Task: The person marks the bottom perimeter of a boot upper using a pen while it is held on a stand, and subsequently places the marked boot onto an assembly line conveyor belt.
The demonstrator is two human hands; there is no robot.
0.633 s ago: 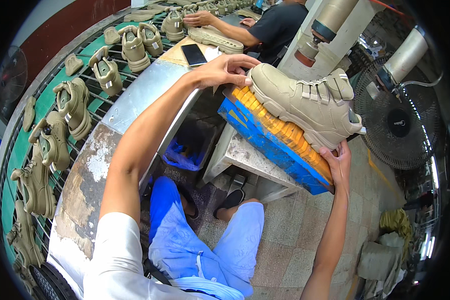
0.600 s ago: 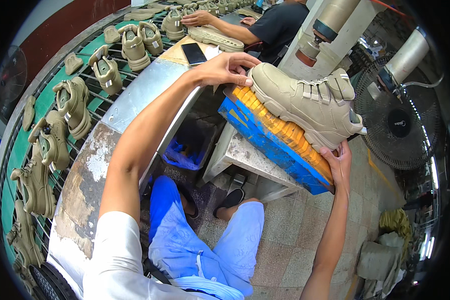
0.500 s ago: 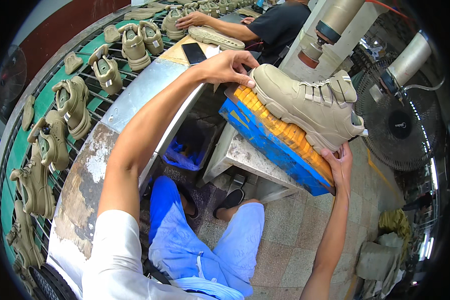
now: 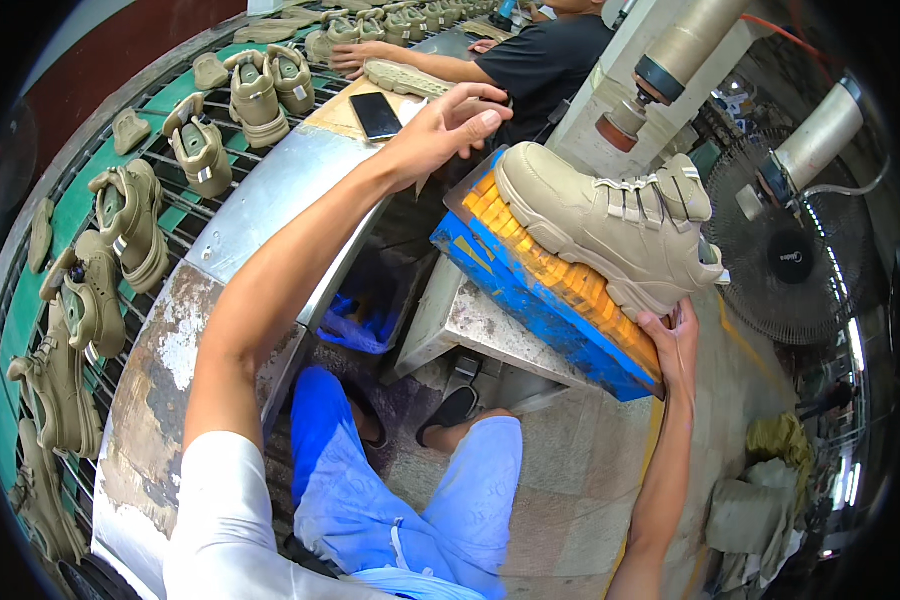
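A beige high-top shoe [image 4: 595,215] stands tilted on a worn pad of orange strips [image 4: 550,260], which tops a blue block [image 4: 530,305]. At the heel, my right hand [image 4: 673,345] grips the shoe low down, its thumb along the sole and the other fingers partly hidden behind. My left hand [image 4: 448,135] hangs in the air to the left of the toe, apart from it. Its fingers are loosely bent and spread, with nothing in them. Above the shoe is a metal cylinder with a reddish round pad [image 4: 618,130].
Several beige shoes [image 4: 200,155] and loose soles stand on a curved rack of bars [image 4: 170,185] at left. A phone [image 4: 375,117] lies on the metal-topped bench [image 4: 260,215]. Beyond it, a co-worker's hand [image 4: 355,58] touches the rack's shoes. At right are a second cylinder [image 4: 820,130] and a fan [image 4: 795,250].
My left hand has let go of the shoe's toe and moved a little left, fingers loosened. My right hand stays at the heel. The view has shifted slightly.
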